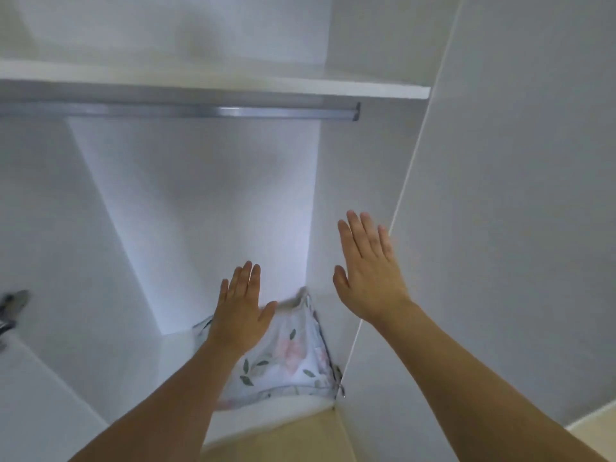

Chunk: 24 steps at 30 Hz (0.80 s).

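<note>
white floral fabric, a soft bundle (286, 358), lay on the wardrobe floor (180, 355), tucked into the right rear corner, likely so it took up little room. the left hand (238, 315) was over the bundle's left part, fingers straight and gripping nothing; whether it touched the cloth could not be told. the right hand (366, 275), flat and empty too, was raised above and right of the bundle, near the door (516, 228). high above the bundle a metal rail (200, 111) ran under a white shelf (233, 85).

white shelf (213, 83) above a metal rail (233, 111); hinge (13, 308) at left; door (516, 195) right.
</note>
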### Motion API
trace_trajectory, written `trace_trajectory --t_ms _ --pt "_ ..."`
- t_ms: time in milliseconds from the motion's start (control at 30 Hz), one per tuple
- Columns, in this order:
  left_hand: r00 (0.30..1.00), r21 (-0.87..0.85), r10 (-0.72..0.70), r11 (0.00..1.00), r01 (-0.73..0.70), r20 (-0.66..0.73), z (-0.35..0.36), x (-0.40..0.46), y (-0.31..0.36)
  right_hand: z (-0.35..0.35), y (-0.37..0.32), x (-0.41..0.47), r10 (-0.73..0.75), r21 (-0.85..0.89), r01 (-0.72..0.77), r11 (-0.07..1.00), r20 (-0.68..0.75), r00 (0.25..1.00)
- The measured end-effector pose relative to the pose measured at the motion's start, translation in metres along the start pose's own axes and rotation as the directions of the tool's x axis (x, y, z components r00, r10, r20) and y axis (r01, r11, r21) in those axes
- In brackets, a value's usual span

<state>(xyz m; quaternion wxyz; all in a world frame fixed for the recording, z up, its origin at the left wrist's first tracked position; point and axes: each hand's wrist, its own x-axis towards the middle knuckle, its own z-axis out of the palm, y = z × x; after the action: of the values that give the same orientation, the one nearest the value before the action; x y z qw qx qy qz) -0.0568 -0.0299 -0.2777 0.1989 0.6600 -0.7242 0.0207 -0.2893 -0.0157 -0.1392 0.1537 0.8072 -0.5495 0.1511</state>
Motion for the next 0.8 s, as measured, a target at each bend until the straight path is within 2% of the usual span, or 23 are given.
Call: trace_trajectory --t_ms 167,300,467,600,800 --pt "0.987 0.075 -0.123 0.99 0.115 0.105 0.025 -0.018 -0.079 0.091 -0.059 0.03 -0.137 0.149 0.113 0.982 0.165 0.977" --pt "0.962 0.119 -0.154 0.984 0.129 0.226 0.062 -0.02 -0.115 0.167 -0.076 0.035 -0.163 0.199 0.106 0.974 0.297 0.941" --pt "0.936 0.129 -0.115 0.989 0.076 0.332 0.136 -0.015 -0.14 0.275 -0.08 0.015 -0.135 0.243 0.03 0.969 0.427 0.894" --pt "0.898 0.131 -0.123 0.989 0.075 0.421 0.241 -0.014 -0.163 0.398 -0.075 -0.012 -0.131 0.227 0.013 0.974 0.513 0.848" --pt "0.833 0.125 -0.154 0.987 0.103 0.531 0.457 -0.037 -0.214 0.624 -0.075 -0.053 -0.13 0.191 0.013 0.982 0.615 0.778"
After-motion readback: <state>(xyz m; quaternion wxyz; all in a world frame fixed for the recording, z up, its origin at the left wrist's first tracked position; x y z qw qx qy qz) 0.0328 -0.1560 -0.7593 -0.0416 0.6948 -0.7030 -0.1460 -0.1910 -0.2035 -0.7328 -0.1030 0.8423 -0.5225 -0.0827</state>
